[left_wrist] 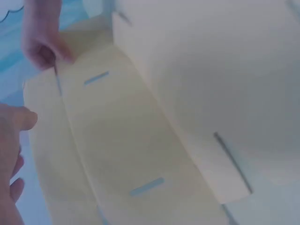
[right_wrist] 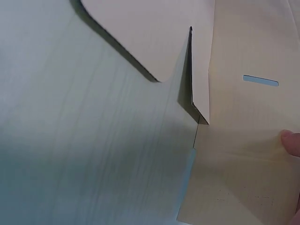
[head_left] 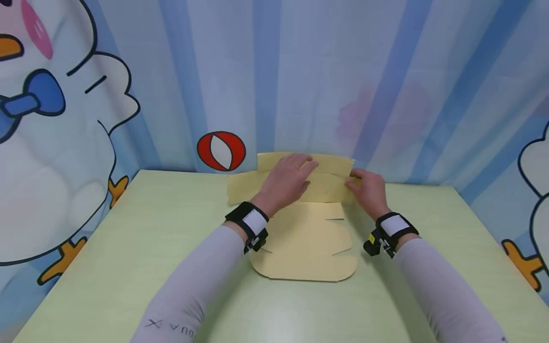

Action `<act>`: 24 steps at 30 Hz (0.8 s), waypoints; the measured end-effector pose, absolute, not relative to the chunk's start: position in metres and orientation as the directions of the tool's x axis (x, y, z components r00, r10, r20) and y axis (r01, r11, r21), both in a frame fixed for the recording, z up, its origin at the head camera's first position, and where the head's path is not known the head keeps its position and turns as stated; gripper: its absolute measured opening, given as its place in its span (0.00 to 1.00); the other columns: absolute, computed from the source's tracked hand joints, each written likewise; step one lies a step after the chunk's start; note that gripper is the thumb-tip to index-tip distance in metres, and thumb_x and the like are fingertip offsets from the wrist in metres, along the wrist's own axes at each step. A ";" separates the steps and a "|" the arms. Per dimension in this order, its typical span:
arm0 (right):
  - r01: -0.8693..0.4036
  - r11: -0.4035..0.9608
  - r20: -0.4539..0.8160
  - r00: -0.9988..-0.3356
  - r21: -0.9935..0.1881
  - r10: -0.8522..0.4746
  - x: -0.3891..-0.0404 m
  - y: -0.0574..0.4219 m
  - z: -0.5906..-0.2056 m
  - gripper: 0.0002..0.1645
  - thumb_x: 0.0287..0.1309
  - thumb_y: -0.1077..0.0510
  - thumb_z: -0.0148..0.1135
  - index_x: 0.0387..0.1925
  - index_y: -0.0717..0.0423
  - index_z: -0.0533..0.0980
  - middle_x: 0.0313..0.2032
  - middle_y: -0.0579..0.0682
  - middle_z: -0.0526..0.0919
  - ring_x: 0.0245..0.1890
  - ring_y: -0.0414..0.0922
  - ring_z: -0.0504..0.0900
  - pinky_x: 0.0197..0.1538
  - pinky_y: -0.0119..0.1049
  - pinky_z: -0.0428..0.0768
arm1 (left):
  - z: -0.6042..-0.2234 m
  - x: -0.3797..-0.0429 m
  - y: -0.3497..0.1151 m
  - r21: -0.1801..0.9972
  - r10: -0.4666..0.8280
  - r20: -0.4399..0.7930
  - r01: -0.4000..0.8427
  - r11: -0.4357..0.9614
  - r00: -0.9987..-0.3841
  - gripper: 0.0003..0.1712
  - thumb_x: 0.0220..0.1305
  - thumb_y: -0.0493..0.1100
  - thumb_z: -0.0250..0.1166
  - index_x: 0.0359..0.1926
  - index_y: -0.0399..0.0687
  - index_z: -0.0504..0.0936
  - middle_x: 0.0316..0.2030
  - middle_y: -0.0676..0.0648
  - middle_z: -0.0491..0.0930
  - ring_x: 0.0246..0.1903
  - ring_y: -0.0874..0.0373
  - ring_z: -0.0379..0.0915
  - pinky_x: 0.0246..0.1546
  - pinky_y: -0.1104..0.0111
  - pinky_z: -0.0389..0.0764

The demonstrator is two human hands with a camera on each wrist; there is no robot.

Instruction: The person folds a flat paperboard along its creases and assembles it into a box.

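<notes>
A tan cardboard sheet [head_left: 305, 238] with cut slits and rounded near corners lies on the table, its far part raised against the curtain in creased panels. The left hand [head_left: 286, 181] is at the raised part's middle, thumb spread apart from the fingers; whether its fingertips touch the card is unclear. At the right end, the right hand [head_left: 370, 190] pinches the raised panel's edge, its thumb [right_wrist: 291, 143] on the front face. Narrow slots pierce this panel, one slot [right_wrist: 260, 80] showing in the right wrist view. A small side flap [right_wrist: 200, 70] stands at the fold.
The pale green table [head_left: 171, 267] extends around the card on both sides and in front. Behind it hangs a blue striped curtain [head_left: 231, 71] printed with a red and white ball [head_left: 221, 151] and white bird figures. Both wrists wear black straps [head_left: 396, 228] with small cameras.
</notes>
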State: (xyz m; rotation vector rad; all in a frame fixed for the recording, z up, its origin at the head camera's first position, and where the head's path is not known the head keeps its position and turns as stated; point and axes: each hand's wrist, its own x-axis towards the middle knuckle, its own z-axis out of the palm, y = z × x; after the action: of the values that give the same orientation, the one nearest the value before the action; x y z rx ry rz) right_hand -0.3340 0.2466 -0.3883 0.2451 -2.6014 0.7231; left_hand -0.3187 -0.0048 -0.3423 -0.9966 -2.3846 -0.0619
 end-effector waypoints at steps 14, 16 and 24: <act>-0.252 0.854 0.419 -0.907 -0.456 -0.044 -0.334 0.246 -0.390 0.16 0.61 0.60 0.66 0.48 0.65 0.81 0.48 0.64 0.86 0.50 0.61 0.83 0.54 0.55 0.78 | -0.336 -0.346 0.000 -0.148 0.547 0.420 0.540 0.829 -0.724 0.23 0.71 0.43 0.60 0.64 0.43 0.71 0.58 0.46 0.80 0.59 0.52 0.75 0.62 0.62 0.76; -0.257 0.856 0.426 -0.903 -0.449 -0.048 -0.333 0.246 -0.390 0.15 0.61 0.60 0.66 0.47 0.65 0.81 0.47 0.64 0.86 0.49 0.61 0.83 0.53 0.55 0.78 | -0.336 -0.345 -0.001 -0.150 0.548 0.415 0.539 0.829 -0.726 0.20 0.72 0.42 0.59 0.62 0.45 0.73 0.55 0.47 0.82 0.57 0.52 0.77 0.59 0.62 0.78; -0.286 0.863 0.474 -0.878 -0.416 -0.063 -0.332 0.247 -0.391 0.14 0.59 0.59 0.67 0.43 0.66 0.81 0.42 0.66 0.87 0.44 0.62 0.84 0.49 0.55 0.79 | -0.338 -0.337 -0.005 -0.138 0.555 0.457 0.561 0.816 -0.695 0.12 0.70 0.37 0.61 0.52 0.48 0.80 0.44 0.49 0.87 0.43 0.54 0.84 0.44 0.67 0.83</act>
State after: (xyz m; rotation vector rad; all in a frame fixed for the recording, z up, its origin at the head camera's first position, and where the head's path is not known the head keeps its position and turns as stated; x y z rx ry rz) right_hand -0.3319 0.2466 -0.3911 0.2564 -2.5818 0.6726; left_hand -0.3375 -0.0046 -0.3383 -0.8269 -2.5113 -0.0168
